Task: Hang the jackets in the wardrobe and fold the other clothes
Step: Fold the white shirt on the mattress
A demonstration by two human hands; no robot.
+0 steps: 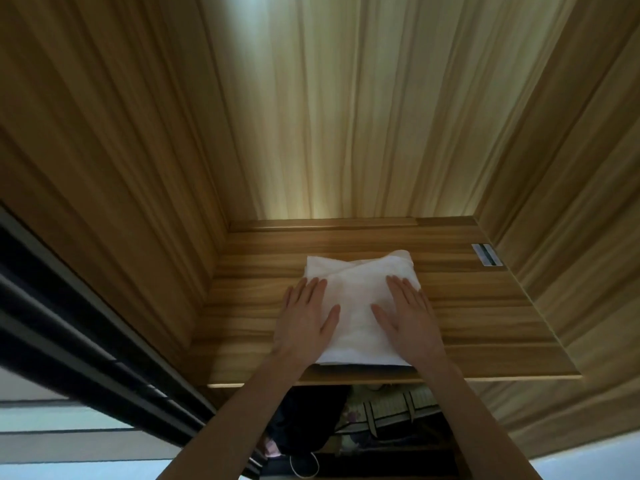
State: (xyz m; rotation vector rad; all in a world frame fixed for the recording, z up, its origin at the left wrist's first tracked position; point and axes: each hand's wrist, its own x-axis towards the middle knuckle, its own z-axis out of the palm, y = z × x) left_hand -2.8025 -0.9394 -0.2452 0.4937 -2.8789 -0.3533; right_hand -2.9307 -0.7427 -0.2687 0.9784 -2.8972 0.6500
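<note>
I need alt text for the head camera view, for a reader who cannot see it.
Both hands, left hand and right hand, lie flat with straight fingers on a folded white cloth on a wooden shelf inside a wardrobe. Below the shelf, dark and striped clothes show.

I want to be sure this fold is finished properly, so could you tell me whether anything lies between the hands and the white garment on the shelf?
Nothing visible does. The left hand and right hand both lie flat on the white garment, which sits on the shelf.
</note>
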